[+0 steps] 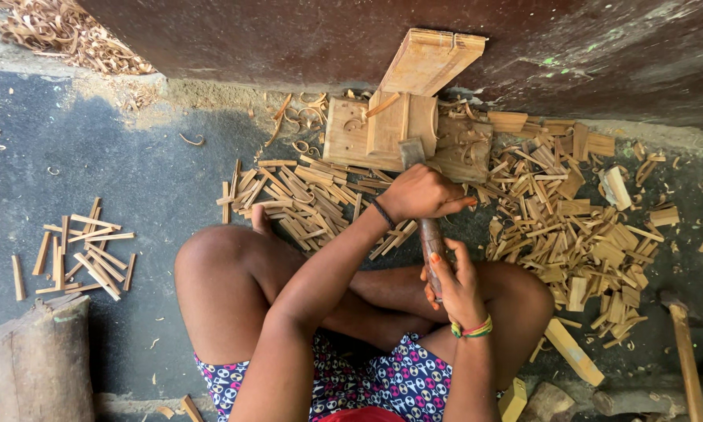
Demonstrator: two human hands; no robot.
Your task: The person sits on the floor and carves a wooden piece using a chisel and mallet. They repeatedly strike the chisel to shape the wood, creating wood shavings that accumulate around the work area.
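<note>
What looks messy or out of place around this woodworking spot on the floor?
Cut wood strips lie scattered around the wooden block, curled shavings are piled top left, and a small separate heap of strips lies left.

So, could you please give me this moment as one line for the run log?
left hand: gripping blade top | right hand: gripping its handle | blade on upright wood block | split sticks around

bare arms, black band on left wrist (383, 212), striped beaded bracelet on right wrist (472, 329), patterned shorts (383, 383)
</note>
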